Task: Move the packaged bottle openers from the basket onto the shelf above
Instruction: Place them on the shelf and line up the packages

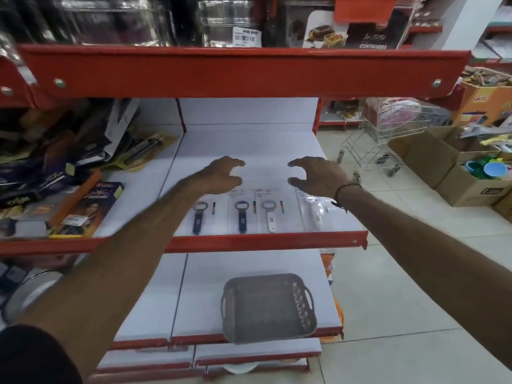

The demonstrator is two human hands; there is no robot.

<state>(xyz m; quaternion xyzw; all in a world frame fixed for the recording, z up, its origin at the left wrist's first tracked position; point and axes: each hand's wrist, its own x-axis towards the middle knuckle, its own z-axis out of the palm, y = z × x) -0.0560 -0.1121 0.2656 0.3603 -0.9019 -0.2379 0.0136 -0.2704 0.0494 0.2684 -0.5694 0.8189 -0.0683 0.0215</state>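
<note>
Several packaged bottle openers lie in a row along the front of the white shelf (249,151): a dark-handled one (199,217), a second dark one (241,216), a white one (271,216) and another white one (315,213) at the right. Above them hover my left hand (221,176) and my right hand (315,176), both with fingers spread and nothing in them. The grey plastic basket (267,307) sits on the lower shelf near its front edge, with nothing visible inside it.
A red shelf beam (243,70) runs overhead, close above my hands. Assorted packaged kitchen goods (55,184) crowd the shelf's left part. To the right, on the tiled floor, stand a wire trolley (382,139) and cardboard boxes (465,173).
</note>
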